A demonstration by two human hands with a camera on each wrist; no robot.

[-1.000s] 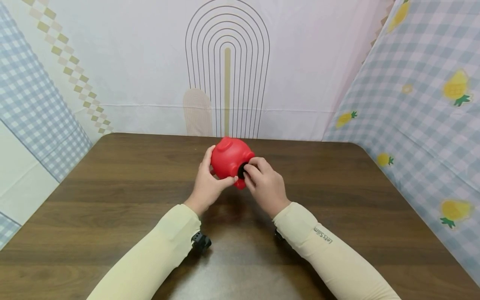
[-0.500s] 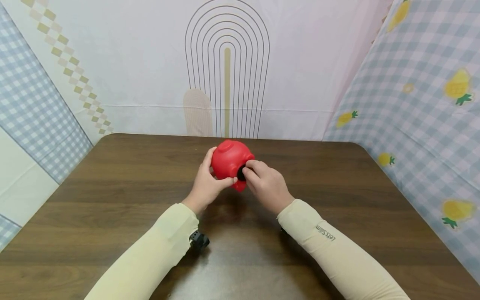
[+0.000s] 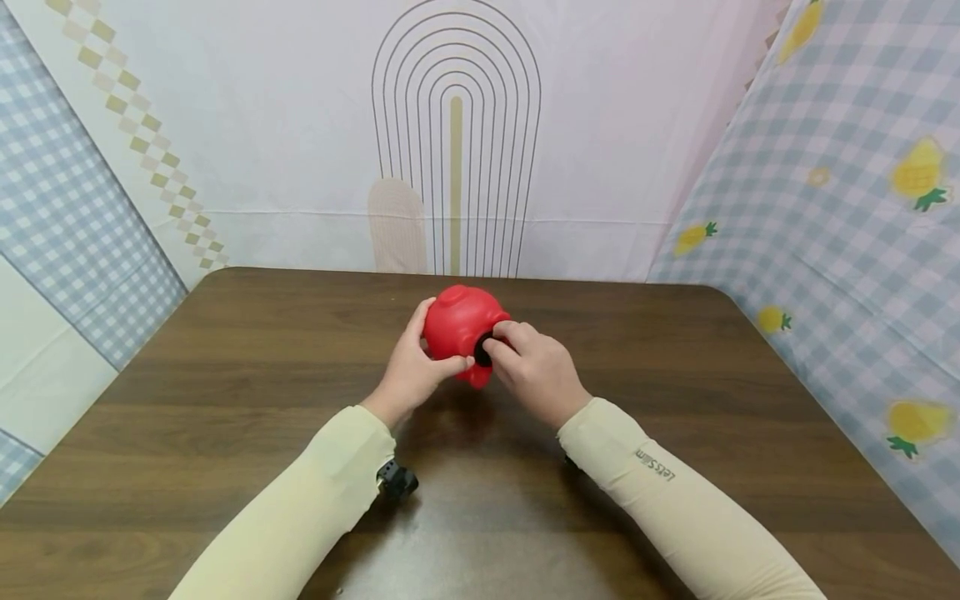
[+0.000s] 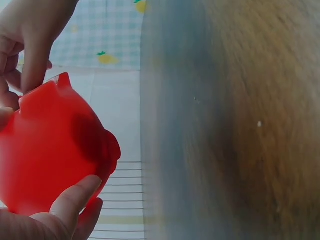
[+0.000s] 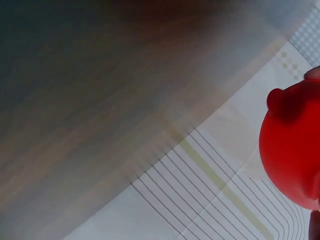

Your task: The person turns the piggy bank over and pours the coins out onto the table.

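At the left hangs a blue-and-white checked cloth (image 3: 75, 200), beyond the brown bench (image 3: 225, 417). Further right, the left hand (image 3: 408, 371) has its fingers spread around the left and near sides of a red ball (image 3: 459, 321), holding it over the far middle of the bench. The ball is smooth and plain, with rounded knobs; the left wrist view also shows a pointed bump. On its right near side sits a round black disc (image 3: 481, 352). The right hand's (image 3: 543, 375) fingers are bent and close together at the disc; whether they pinch it, I cannot tell.
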